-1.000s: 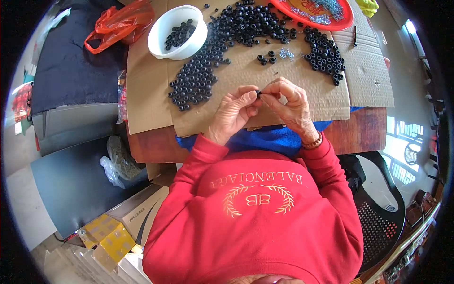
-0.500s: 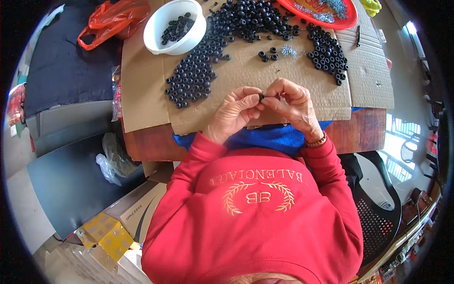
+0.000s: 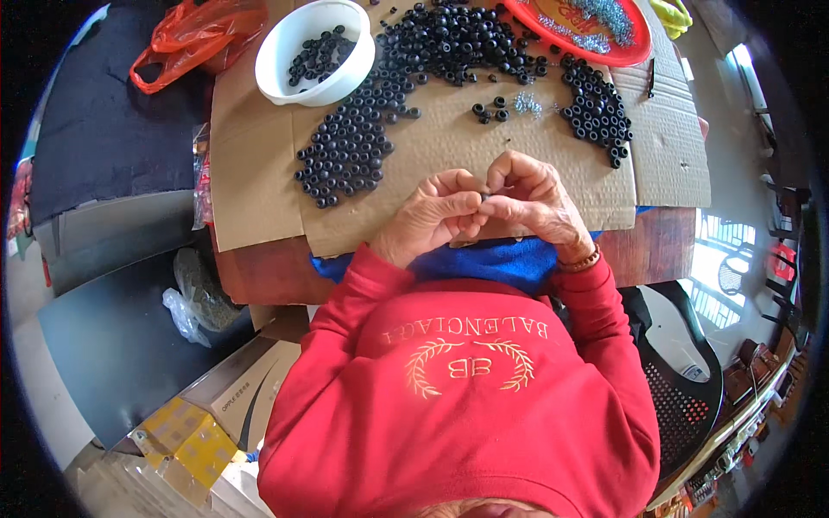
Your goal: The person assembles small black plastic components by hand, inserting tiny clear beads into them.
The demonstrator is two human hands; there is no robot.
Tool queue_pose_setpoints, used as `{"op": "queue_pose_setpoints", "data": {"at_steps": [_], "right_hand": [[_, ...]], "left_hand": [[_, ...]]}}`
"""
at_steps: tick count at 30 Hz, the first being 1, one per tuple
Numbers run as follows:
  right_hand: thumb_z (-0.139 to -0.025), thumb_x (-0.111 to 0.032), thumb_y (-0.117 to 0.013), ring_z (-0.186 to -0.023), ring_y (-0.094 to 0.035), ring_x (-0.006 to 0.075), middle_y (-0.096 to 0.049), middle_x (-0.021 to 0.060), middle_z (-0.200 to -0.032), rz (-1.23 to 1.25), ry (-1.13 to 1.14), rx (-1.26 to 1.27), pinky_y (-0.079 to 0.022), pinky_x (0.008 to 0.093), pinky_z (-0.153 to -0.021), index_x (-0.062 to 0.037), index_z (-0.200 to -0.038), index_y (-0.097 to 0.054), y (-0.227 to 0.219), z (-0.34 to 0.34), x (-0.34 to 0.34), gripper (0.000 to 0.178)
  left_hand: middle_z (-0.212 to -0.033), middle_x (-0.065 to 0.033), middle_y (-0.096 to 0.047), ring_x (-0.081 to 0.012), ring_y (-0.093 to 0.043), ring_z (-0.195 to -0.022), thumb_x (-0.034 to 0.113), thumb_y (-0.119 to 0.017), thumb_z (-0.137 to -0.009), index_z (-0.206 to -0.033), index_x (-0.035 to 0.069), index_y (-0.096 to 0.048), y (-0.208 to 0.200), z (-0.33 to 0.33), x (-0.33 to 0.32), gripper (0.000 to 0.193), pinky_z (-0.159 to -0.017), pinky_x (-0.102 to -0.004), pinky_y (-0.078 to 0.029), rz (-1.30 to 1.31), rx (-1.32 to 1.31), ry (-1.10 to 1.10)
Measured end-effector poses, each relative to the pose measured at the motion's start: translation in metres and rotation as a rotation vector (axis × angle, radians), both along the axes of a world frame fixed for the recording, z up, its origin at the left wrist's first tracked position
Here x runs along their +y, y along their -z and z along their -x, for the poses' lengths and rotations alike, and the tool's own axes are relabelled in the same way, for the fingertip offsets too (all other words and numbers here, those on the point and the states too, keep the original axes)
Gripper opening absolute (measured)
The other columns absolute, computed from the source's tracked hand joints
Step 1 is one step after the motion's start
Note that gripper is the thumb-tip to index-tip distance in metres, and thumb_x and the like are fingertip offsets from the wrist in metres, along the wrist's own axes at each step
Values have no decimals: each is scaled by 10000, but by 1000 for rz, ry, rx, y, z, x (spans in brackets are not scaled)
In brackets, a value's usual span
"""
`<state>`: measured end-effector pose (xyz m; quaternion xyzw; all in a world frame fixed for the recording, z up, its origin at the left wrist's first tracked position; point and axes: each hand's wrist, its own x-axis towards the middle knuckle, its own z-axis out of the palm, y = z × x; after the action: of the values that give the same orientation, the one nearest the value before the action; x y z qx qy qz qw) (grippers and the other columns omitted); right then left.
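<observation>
My left hand (image 3: 433, 216) and my right hand (image 3: 537, 205) meet above the near part of the cardboard sheet (image 3: 432, 155). Between their fingertips is a small black piece (image 3: 484, 198), mostly hidden; both hands pinch it with thumb and forefinger. Just beyond lie a few loose black round pieces (image 3: 490, 110) beside a little heap of tiny silvery springs (image 3: 527, 104). Many black ring-shaped pieces stand in a patch (image 3: 345, 151) to the left and another patch (image 3: 596, 112) to the right. A large pile of black round pieces (image 3: 458, 43) is at the back.
A white bowl (image 3: 269, 65) with black pieces stands back left, near a red plastic bag (image 3: 194, 43). At the back right a red plate (image 3: 639, 47) holds silvery springs. A thin black tool (image 3: 651, 78) lies on the cardboard. Blue cloth (image 3: 492, 268) hangs at the wooden table's edge (image 3: 259, 268).
Both hands sit slightly lower in the picture, and the fingertips now cover more of the black piece. The whole view has shifted a little; the piles look the same.
</observation>
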<state>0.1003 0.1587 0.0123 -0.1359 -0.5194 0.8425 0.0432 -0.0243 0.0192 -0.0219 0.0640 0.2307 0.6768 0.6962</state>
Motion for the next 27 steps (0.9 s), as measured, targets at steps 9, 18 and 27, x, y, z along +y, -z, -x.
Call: {"op": "queue_pose_setpoints", "data": {"at_steps": [9, 18, 27], "right_hand": [[-740, -4, -642, -703, -484, 119, -512, 26, -760, -1022, 353, 7, -395, 242, -600, -19, -829, -592, 0, 17, 15, 103], [-687, -122, -647, -804, -499, 216, -513, 23, -793, -1807, 153, 102, -395, 337, -682, -102, -815, -641, 16, 58, 50, 130], [-700, -83, -637, -793, -527, 239, -549, 49, -806, -1678, 57, 182, -419, 351, -692, -68, -880, -621, 11, 57, 51, 181]], "left_hand": [[-884, -86, -613, -146, -615, -764, 58, -544, -871, -1073, 29, -562, 16, 4, 9, 204, -614, -250, -529, -36, -141, -91], [-929, -87, -596, -140, -580, -781, 88, -602, -836, -1070, 37, -579, 20, 5, 8, 241, -600, -247, -485, -53, -79, -42], [-889, -77, -617, -124, -611, -753, 58, -558, -863, -1048, 6, -567, 15, 6, 7, 193, -600, -250, -532, -27, -139, -8]]}}
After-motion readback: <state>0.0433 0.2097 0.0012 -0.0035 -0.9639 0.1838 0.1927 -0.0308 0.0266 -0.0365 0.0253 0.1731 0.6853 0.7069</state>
